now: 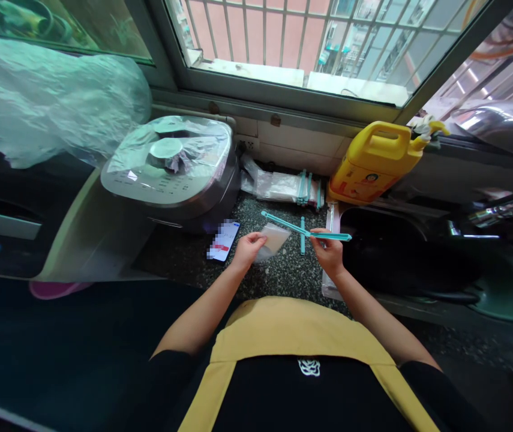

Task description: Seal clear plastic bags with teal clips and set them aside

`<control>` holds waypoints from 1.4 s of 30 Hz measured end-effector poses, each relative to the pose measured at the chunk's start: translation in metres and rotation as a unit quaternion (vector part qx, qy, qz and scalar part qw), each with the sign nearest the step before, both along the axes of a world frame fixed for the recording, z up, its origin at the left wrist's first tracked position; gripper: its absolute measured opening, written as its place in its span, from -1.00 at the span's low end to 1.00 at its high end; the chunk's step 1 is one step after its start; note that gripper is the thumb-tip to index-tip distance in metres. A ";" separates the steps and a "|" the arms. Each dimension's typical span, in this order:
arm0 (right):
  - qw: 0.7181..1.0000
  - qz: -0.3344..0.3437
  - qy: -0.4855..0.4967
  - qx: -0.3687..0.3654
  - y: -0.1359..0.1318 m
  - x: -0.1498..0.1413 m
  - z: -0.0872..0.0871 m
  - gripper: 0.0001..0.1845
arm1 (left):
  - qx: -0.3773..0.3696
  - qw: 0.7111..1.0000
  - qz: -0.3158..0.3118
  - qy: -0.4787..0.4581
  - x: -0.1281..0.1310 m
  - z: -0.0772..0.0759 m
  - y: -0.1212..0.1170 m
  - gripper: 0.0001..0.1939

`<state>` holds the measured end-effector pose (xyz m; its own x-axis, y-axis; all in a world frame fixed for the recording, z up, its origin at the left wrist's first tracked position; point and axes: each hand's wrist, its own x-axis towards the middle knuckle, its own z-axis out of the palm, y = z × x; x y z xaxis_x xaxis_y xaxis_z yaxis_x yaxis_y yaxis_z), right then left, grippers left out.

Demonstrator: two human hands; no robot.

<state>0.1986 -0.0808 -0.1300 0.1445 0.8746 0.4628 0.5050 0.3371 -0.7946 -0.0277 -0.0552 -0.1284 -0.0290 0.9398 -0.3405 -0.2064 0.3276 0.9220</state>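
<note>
Pinched in my left hand (249,247) is a small clear plastic bag (277,237) with something pale in it; its contents are too small to name. My right hand (329,252) grips a teal bag sealing clip (283,223), hinged apart so that one arm points left above the bag and the other lies across my fingers. The clip and the bag are close but seem apart. A second teal clip (302,247) lies on the speckled dark countertop (278,275) between my hands. Behind them rests a pile of plastic packets (278,185) with several teal clips on it.
A phone (224,241) lies left of my left hand, before a plastic-covered cooker (170,168). At the right stand a yellow jug (373,162) and a sink with a dark pan (409,264). A flat packet (332,288) lies under my right wrist. A barred window is behind.
</note>
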 end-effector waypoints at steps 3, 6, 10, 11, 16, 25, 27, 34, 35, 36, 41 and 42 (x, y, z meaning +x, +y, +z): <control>1.000 0.011 0.008 0.009 0.000 -0.004 0.001 -0.85 | 0.028 0.999 -0.036 0.011 0.001 0.006 -0.001 -0.74; 0.999 0.031 0.018 0.007 -0.002 -0.010 0.003 -0.85 | 0.016 0.998 -0.059 -0.023 0.005 0.015 -0.001 -0.70; 0.998 0.041 0.050 0.008 -0.005 -0.017 0.006 -0.85 | -0.018 0.998 -0.043 -0.052 0.011 0.022 0.001 -0.62; 0.997 0.043 0.058 0.010 -0.006 -0.017 0.006 -0.86 | -0.025 0.997 -0.039 -0.054 0.012 0.023 0.002 -0.61; 0.996 0.048 0.071 0.011 -0.008 -0.016 0.008 -0.85 | -0.027 0.998 0.002 -0.055 0.010 0.019 0.006 -0.62; 0.998 0.055 0.043 0.008 -0.010 -0.016 0.014 -0.86 | -0.052 0.994 0.035 -0.093 0.012 0.017 0.008 -0.62; 0.998 0.058 0.035 0.010 -0.011 -0.017 0.015 -0.85 | -0.058 0.991 0.043 -0.111 0.013 0.017 0.008 -0.61; 0.995 0.087 -0.035 0.045 -0.010 -0.015 0.022 -0.84 | -0.058 0.988 0.061 -0.130 0.015 0.017 0.006 -0.62; 0.993 0.095 -0.050 0.050 -0.010 -0.015 0.024 -0.81 | -0.059 0.988 0.063 -0.129 0.015 0.018 0.006 -0.62; 0.991 0.101 -0.066 0.051 -0.009 -0.014 0.026 -0.78 | -0.062 0.988 0.065 -0.127 0.016 0.019 0.006 -0.61; 0.984 0.124 -0.123 0.034 -0.009 -0.014 0.033 -0.63 | -0.058 0.988 0.065 -0.128 0.016 0.022 0.004 -0.60; 0.983 0.132 -0.125 0.037 -0.008 -0.015 0.033 -0.60 | -0.057 0.988 0.065 -0.130 0.016 0.022 0.004 -0.60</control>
